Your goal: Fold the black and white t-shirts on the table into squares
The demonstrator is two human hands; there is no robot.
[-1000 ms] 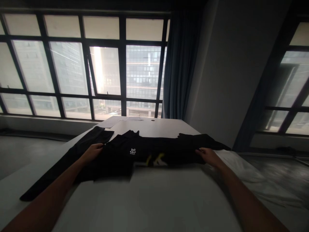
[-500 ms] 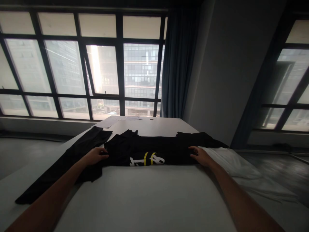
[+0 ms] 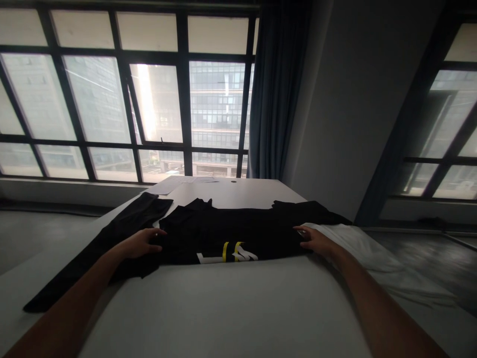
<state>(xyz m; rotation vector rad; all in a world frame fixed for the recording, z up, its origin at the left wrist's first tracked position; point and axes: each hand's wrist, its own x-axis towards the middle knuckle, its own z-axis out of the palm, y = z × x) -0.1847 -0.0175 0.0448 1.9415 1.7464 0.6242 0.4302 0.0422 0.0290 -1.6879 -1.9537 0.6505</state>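
Note:
A black shirt (image 3: 227, 226) lies across the white table, its near part folded under, so the white and yellow print (image 3: 231, 252) is cut off at the front edge. At its left side is my left hand (image 3: 141, 242), thumb and fingers apart, the fingertips touching the cloth. My right hand (image 3: 318, 241) rests at the opposite side in the same way, with thumb and index finger spread. Neither hand shows cloth pinched in it. Beyond my left forearm a long black garment piece (image 3: 93, 251) stretches along the table's left.
White cloth (image 3: 368, 253) drapes over the right side of the table (image 3: 238, 308). Sheets of paper (image 3: 166, 186) lie at the far left corner. Behind stand a wide window (image 3: 216, 104), a dark blue curtain (image 3: 274, 99) and a grey pillar (image 3: 346, 109).
The shirt's front edge has come a little nearer to me, and less of the print shows. My left hand has shifted slightly left, my right hand slightly right; their fingers have spread.

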